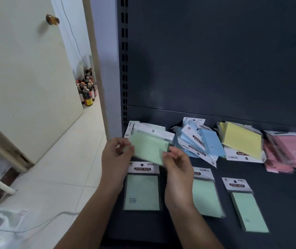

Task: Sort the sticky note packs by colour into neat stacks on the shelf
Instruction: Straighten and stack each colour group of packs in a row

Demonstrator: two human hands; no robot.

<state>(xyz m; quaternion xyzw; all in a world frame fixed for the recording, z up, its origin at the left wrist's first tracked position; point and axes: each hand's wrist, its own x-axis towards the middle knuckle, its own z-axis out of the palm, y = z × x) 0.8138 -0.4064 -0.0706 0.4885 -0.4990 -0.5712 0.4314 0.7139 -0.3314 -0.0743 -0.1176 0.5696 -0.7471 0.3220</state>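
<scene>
My left hand (116,151) and my right hand (176,164) both pinch a green sticky note pack (149,149), held just above the dark shelf (278,194) at its left end. More green packs (149,130) lie under and behind it. Three green packs lie flat in a front row: left (142,192), middle (206,196) partly behind my right wrist, and right (248,209). Along the back are a loose blue heap (200,142), a yellow stack (242,141) and a pink pile (287,151).
The shelf's dark back panel (215,60) rises behind the packs, with a slotted upright (124,69) at its left. Left of the shelf are a tiled floor (62,168), a cream door (26,69), several bottles (87,90) on the floor and a clear plastic bag (1,223).
</scene>
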